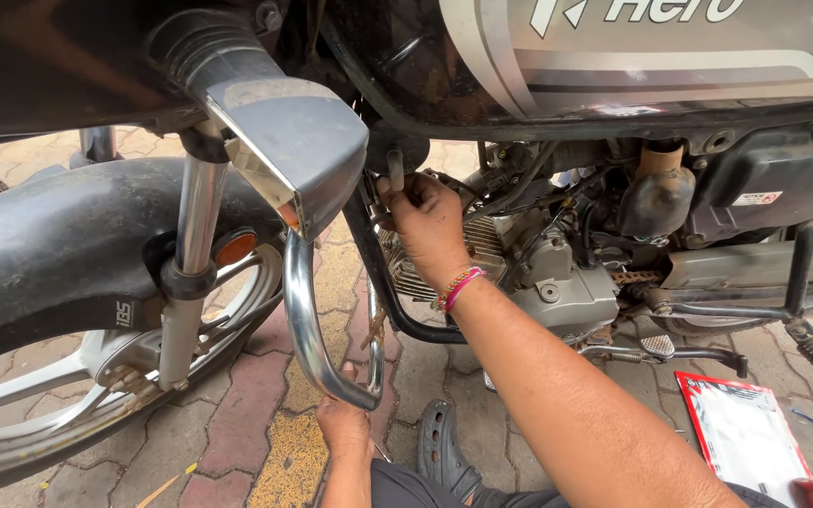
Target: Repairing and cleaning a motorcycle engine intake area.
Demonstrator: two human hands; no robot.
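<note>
While the left hand point(343, 425) grips the stiff, slippery chrome guard point(308, 320) low down, the right hand point(425, 221) pinches its top bolt point(395, 171).

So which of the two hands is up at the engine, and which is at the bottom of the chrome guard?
The right hand, with a wristband, is up at the engine; the left hand is at the chrome guard's lower bend.

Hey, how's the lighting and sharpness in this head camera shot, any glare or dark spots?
Head view: soft daylight, no hard shadows; bright reflections on the chrome crash guard and fork tube; the underside at upper left is nearly black; right hand and engine are sharp; left hand is sharp too; straight parts bow slightly toward the edges.
</note>
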